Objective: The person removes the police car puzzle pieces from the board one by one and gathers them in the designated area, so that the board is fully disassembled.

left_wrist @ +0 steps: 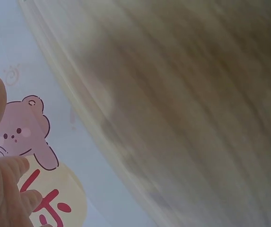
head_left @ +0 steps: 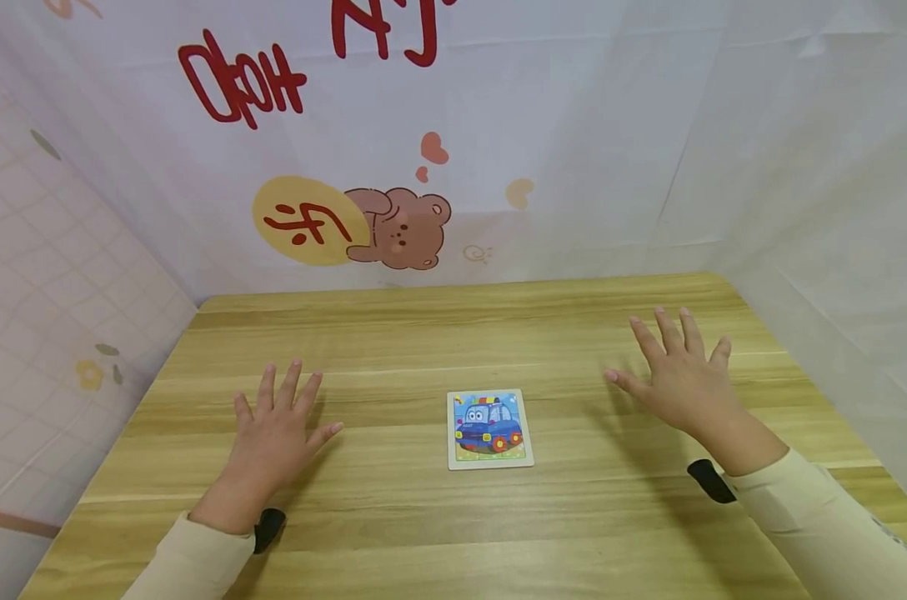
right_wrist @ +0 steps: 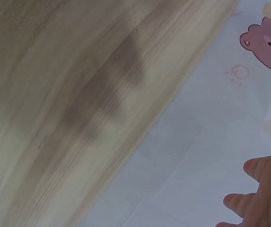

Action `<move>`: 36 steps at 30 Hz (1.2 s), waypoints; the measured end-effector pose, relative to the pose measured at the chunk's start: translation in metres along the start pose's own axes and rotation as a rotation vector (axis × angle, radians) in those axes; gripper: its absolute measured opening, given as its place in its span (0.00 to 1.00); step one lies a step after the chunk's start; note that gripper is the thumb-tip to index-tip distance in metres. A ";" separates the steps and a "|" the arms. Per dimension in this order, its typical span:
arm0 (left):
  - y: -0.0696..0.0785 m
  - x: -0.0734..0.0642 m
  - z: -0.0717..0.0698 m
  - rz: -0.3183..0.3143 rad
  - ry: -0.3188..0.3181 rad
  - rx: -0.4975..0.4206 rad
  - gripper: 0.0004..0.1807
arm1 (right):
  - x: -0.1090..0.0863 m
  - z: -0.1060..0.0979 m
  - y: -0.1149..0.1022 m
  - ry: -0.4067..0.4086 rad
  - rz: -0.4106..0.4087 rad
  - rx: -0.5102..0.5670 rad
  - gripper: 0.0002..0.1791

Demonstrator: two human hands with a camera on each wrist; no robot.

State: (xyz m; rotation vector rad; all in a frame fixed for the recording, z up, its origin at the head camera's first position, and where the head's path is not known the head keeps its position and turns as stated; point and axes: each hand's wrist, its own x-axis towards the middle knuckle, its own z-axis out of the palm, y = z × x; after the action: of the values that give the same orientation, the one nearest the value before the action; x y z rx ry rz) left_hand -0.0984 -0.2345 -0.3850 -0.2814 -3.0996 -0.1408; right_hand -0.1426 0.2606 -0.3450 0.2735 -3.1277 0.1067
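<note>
A small square picture puzzle of a blue cartoon car in a pale frame lies flat near the middle of the wooden table. To its left, my left hand is spread with fingers pointing forward, holding nothing. My right hand is likewise spread to the right of the puzzle and a little farther forward, with a shadow below it. Both hands are apart from the puzzle. Parts of the left hand and the right hand show at the edges of their wrist views.
The wooden table has light and dark grain. Behind it hangs a white cloth printed with a bear, hearts and red characters. More cloth borders the left and right sides. A black band sits at the left wrist, another black band at the right.
</note>
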 end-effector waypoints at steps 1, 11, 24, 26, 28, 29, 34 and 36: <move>0.000 0.000 0.000 0.002 -0.001 0.002 0.43 | 0.000 0.000 0.000 -0.002 -0.001 -0.001 0.51; 0.004 0.003 0.001 0.013 -0.010 0.015 0.43 | 0.002 0.002 -0.003 -0.017 -0.005 0.002 0.52; 0.025 0.014 0.003 0.067 -0.008 -0.002 0.42 | 0.006 0.008 -0.010 -0.046 -0.023 0.001 0.52; 0.029 0.017 0.005 0.079 -0.012 0.000 0.42 | 0.007 0.009 -0.012 -0.045 -0.023 -0.007 0.52; 0.032 0.018 0.007 0.093 -0.016 0.000 0.43 | 0.007 0.010 -0.014 -0.043 -0.028 -0.014 0.52; 0.034 0.019 0.008 0.103 -0.013 -0.004 0.43 | 0.008 0.011 -0.016 -0.037 -0.033 -0.014 0.52; 0.047 0.020 0.011 0.176 0.017 -0.029 0.43 | 0.012 0.014 -0.025 0.002 -0.071 0.015 0.50; 0.054 0.020 0.011 0.212 0.033 -0.039 0.43 | 0.013 0.015 -0.029 0.018 -0.086 0.032 0.50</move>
State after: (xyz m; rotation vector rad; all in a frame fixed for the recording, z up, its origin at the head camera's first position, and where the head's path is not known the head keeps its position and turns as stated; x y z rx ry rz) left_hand -0.1085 -0.1768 -0.3906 -0.5987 -3.0119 -0.1983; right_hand -0.1507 0.2289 -0.3579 0.4049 -3.0927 0.1587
